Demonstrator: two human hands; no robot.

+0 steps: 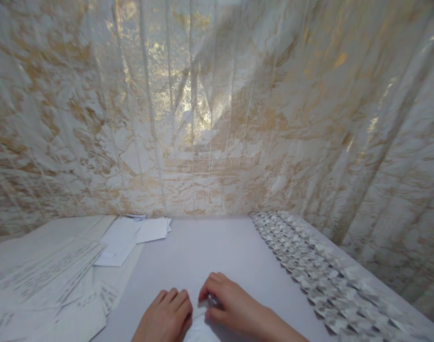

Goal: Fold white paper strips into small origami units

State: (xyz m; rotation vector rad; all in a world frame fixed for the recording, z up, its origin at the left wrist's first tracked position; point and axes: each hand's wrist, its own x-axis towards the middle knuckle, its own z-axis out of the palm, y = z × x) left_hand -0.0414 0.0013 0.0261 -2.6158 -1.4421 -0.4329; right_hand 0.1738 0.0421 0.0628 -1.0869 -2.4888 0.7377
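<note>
A piece of white paper [200, 327] lies on the table between my two hands, at the bottom centre, with a crease or folded edge across it. My left hand [167, 314] is closed at the paper's left side, its fingers curled down onto it. My right hand [233, 303] is at the right side, thumb and forefinger bent towards each other at the paper's edge. A small greyish patch shows between those fingers, too unclear to name. The lower part of the paper runs out of view.
Long rows of small folded paper pieces [309, 270] line the table's right side. Left are printed paper sheets [49, 270], with blank white sheets [119, 242] and smaller cut papers [152, 230] behind. A gold-patterned curtain [202, 118] hangs at the table's back edge.
</note>
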